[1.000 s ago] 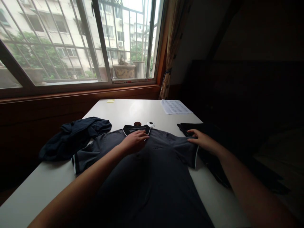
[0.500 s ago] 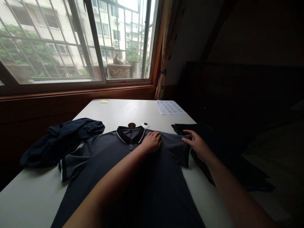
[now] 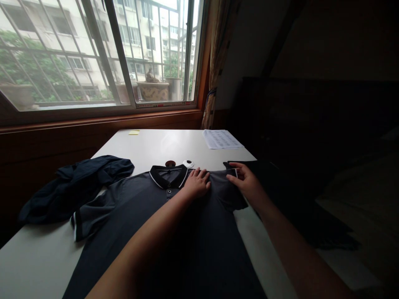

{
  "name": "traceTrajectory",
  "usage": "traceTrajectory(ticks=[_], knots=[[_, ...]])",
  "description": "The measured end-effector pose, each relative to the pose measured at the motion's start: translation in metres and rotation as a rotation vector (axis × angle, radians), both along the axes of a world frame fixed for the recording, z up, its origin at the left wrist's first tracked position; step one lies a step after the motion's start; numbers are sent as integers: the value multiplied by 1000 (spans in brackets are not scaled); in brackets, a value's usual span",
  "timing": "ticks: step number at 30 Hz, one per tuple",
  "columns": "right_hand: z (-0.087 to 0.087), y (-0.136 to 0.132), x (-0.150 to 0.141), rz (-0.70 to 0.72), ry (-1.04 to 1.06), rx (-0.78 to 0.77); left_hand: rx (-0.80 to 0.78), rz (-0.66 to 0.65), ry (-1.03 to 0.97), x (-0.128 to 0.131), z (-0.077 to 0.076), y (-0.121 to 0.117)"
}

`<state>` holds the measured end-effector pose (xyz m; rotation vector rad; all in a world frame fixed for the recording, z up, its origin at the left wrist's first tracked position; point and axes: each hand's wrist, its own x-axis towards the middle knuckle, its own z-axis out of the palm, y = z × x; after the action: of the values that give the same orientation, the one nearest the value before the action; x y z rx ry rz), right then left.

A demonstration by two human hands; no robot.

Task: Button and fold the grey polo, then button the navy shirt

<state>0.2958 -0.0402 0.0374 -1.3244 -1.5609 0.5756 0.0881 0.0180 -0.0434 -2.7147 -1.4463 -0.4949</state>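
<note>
the shirt (image 3: 212,232) lies front up on the table (image 3: 187,141), collar (image 3: 158,176) toward the window (image 3: 156,54). the left hand (image 3: 198,182) rests flat and slightly spread on it, beside the collar; the right hand (image 3: 247,182) pinches the sleeve (image 3: 229,191) by its edge. dark cloth (image 3: 302,214) past that hand looks folded, though shadow hides much.

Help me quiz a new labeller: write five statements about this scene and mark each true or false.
1. The left hand rests on the shirt beside its collar. True.
2. The right hand holds the collar. False: it holds the edge of the sleeve on the picture's right.
3. A yellow note lies near the far edge of the white table. True.
4. The crumpled dark cloth lies right of the shirt in the picture. False: it lies left of it.
5. The printed paper lies farther away than the shirt. True.
</note>
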Motion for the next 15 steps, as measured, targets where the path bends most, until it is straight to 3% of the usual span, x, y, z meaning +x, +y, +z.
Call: traceTrajectory(ticks=[6, 8, 12, 15], knots=[[8, 1, -32, 27, -5, -28, -12, 15, 16, 1, 0, 1], [14, -4, -46, 88, 91, -75, -22, 8, 24, -1, 0, 3], [26, -19, -63, 345, 451, -278, -54, -23, 46, -5, -2, 8], [24, -26, -54, 348, 492, -318, -54, -28, 36, -8, -2, 11]])
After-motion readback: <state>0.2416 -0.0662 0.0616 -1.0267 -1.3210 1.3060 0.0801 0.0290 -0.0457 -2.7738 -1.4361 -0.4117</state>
